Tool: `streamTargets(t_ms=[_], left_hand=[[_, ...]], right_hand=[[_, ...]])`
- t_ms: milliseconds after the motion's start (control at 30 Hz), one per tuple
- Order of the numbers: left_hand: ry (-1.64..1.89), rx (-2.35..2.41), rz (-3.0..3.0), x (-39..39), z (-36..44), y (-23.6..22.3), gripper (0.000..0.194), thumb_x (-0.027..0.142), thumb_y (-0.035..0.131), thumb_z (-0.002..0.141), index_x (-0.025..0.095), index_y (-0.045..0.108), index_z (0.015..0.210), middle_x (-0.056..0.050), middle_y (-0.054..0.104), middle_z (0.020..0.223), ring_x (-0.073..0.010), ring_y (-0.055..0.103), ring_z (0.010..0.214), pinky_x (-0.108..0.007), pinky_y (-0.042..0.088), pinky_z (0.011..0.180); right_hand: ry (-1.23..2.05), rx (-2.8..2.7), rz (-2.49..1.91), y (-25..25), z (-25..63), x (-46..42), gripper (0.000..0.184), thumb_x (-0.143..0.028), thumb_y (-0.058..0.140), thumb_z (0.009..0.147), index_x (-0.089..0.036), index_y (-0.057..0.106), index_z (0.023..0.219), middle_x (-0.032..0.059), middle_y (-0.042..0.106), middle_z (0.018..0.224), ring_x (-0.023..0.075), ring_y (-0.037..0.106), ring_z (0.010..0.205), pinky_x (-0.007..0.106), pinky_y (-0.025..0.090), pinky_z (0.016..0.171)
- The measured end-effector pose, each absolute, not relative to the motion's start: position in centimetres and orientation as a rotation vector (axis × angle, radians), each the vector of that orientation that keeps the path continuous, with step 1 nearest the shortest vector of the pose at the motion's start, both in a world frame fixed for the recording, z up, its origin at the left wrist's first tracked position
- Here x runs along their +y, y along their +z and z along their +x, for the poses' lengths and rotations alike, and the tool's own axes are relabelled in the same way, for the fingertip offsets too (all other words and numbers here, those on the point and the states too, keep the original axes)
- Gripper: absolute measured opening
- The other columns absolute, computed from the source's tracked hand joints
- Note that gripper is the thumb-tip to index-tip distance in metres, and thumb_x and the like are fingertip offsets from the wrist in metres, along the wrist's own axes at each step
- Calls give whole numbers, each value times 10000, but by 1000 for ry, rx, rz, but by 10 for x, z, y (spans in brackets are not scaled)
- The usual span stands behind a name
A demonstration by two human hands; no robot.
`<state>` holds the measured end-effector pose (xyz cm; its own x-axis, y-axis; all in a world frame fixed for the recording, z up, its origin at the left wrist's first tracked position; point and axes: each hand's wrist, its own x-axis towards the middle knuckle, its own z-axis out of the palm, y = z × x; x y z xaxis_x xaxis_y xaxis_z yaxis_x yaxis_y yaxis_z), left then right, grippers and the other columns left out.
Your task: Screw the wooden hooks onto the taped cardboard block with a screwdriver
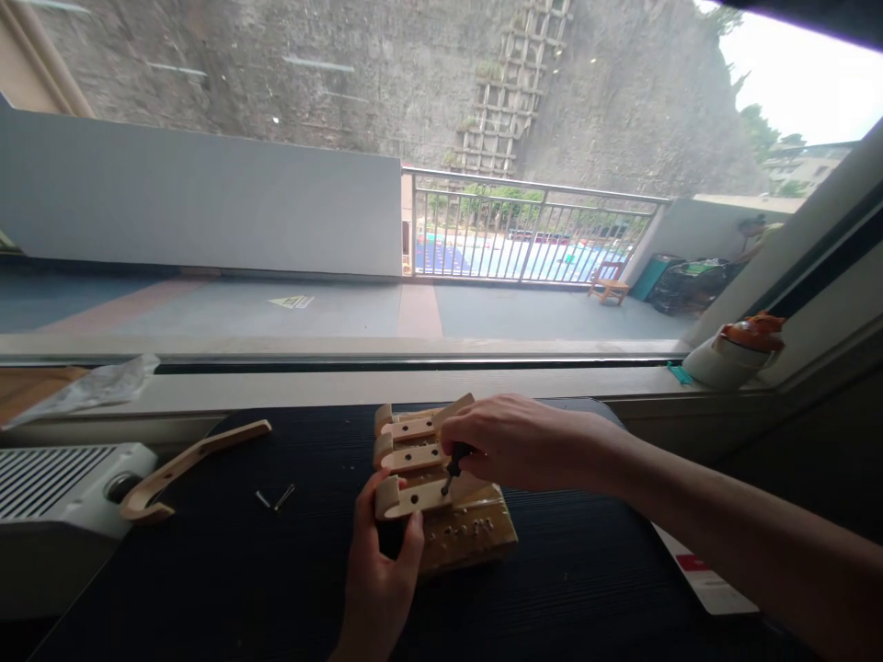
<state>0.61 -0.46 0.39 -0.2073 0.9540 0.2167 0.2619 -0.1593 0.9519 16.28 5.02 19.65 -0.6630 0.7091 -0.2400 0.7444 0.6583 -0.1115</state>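
My right hand (491, 439) is closed around a screwdriver (452, 471) with a dark handle. The screwdriver's tip meets a hole in the nearest wooden hook (429, 495). My left hand (383, 552) grips the curved end of that hook between thumb and fingers. Beneath lies a tape-wrapped block (475, 542) with several small holes in its near part. Farther back on the block lie a middle wooden hook (422, 457) and a far wooden hook (418, 428), each showing dark holes. My right hand hides parts of their right ends.
A loose wooden hook (200, 452) lies at left on the dark table (276, 588), near a few screws (282, 496). A white radiator (62, 515) stands beside the table. The windowsill (331, 388) holds a plastic bag (103, 386) and a white pot (724, 359).
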Motion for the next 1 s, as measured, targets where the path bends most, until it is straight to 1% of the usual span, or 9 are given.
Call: streamTargets(t_ms=[133, 200, 333, 433, 500, 567, 667, 833, 1000], left_hand=[[1415, 1480, 1417, -5, 6, 5, 491, 278, 557, 809, 221, 370, 1259, -82, 497, 1244, -237, 438, 1220, -430, 301, 1074], [1407, 1491, 1416, -4, 6, 4, 499, 276, 569, 800, 221, 377, 1257, -80, 505, 1231, -240, 443, 1216, -428, 308, 1070], [1407, 1527, 1415, -4, 7, 5, 493, 284, 580, 790, 225, 396, 1243, -74, 520, 1206, -239, 469, 1188, -433, 321, 1060], [1420, 1557, 1417, -4, 8, 5, 474, 284, 583, 784, 224, 414, 1223, -70, 518, 1216, -238, 458, 1203, -419, 329, 1056], [1435, 1565, 1408, -3, 8, 5, 461, 282, 588, 779, 226, 425, 1206, -63, 530, 1199, -236, 452, 1211, -407, 329, 1056], [1449, 1572, 1382, -3, 7, 3, 467, 290, 598, 767, 229, 431, 1199, -52, 553, 1159, -235, 473, 1186, -402, 340, 1048], [1433, 1601, 1351, -1, 7, -2, 493, 293, 614, 750, 234, 430, 1204, -40, 571, 1116, -223, 511, 1127, -364, 392, 1001], [1425, 1689, 1337, -1, 4, -7, 467, 301, 639, 721, 225, 468, 1149, -26, 572, 1062, -187, 559, 1013, -272, 464, 887], [1364, 1775, 1286, -1, 5, -6, 500, 332, 668, 680, 212, 484, 1129, -23, 598, 1026, -208, 570, 998, -327, 452, 925]], right_hand=[[-231, 2691, 1112, 195, 156, 48, 160, -170, 462, 843, -130, 617, 842, 45, 629, 791, 120, 544, 724, 234, 290, 589], [-201, 2708, 1123, 189, 153, 48, 160, -184, 463, 850, -127, 607, 811, 38, 624, 767, 108, 528, 668, 238, 265, 561], [-158, 2701, 1289, 178, 157, 58, 302, -305, 420, 873, -132, 616, 720, 21, 572, 615, 79, 442, 514, 247, 212, 502], [-318, 2726, 1460, 172, 176, 65, 363, -391, 434, 860, -142, 639, 692, -1, 546, 563, 61, 422, 491, 223, 244, 481], [-535, 2754, 1639, 166, 193, 65, 306, -395, 454, 856, -184, 669, 802, -29, 574, 593, 52, 448, 493, 193, 285, 465], [-745, 2790, 1885, 154, 208, 59, 237, -365, 500, 840, -223, 667, 928, -37, 637, 709, 65, 531, 586, 171, 374, 507], [-872, 2920, 2166, 127, 219, 41, 200, -321, 565, 810, -210, 664, 943, -6, 680, 859, 106, 615, 758, 174, 474, 602], [-779, 3040, 2431, 84, 220, 19, 149, -205, 619, 772, -221, 650, 917, -14, 693, 889, 85, 640, 771, 126, 504, 656], [-725, 3076, 2450, 73, 222, 19, 233, -164, 634, 755, -258, 618, 967, -33, 680, 902, 72, 631, 765, 112, 496, 648]])
